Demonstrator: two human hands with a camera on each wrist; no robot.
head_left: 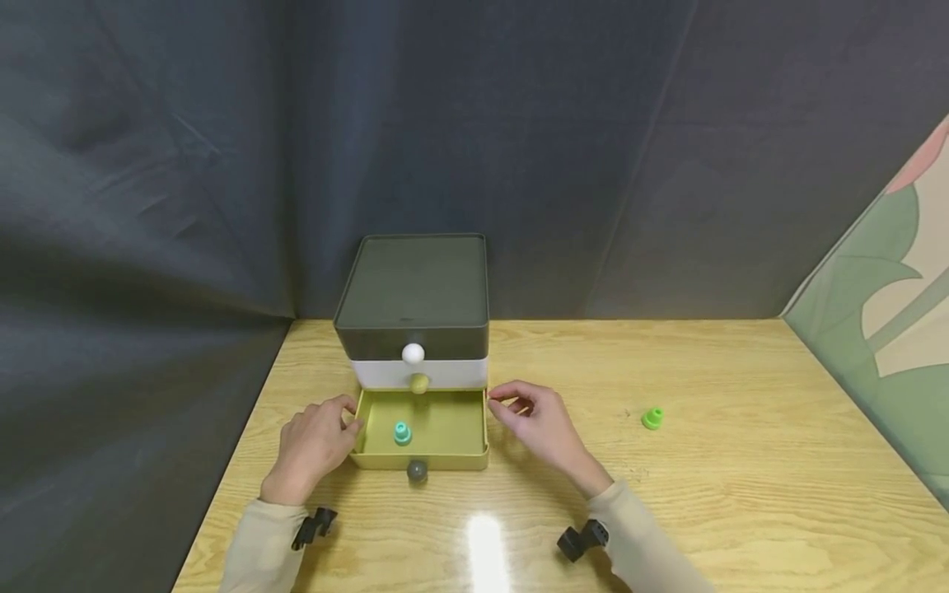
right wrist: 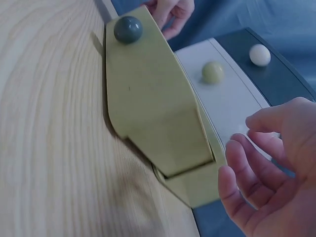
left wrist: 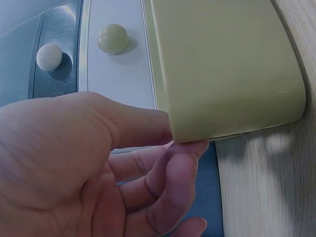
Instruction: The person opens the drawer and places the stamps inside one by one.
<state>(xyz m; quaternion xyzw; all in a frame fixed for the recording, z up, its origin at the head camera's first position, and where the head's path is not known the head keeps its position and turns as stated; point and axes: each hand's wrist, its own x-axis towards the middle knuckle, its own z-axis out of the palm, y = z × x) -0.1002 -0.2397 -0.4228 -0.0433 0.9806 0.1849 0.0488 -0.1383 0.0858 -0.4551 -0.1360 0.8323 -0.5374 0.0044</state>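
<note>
A small three-tier drawer cabinet [head_left: 418, 284] stands against the dark cloth, its lowest olive-yellow drawer [head_left: 460, 462] pulled out. Inside that drawer sits a small teal stepped piece [head_left: 403, 433]. My left hand [head_left: 311, 445] pinches the drawer's left side wall; in the left wrist view its thumb lies at the upper edge of the olive drawer [left wrist: 232, 64] and the fingers curl on the outer side. At the other side is my right hand [head_left: 544, 420], fingertips close to the cabinet's right edge. In the right wrist view the right hand [right wrist: 286, 163] holds nothing, its fingers loosely curved.
A bright green stepped piece [head_left: 652, 418] stands on the wooden table [head_left: 741, 478] to the right. A dark cloth [head_left: 519, 165] hangs behind and at the left; a patterned cloth [head_left: 890, 329] hangs at the right. The drawer's round dark knob [head_left: 418, 471] juts toward me.
</note>
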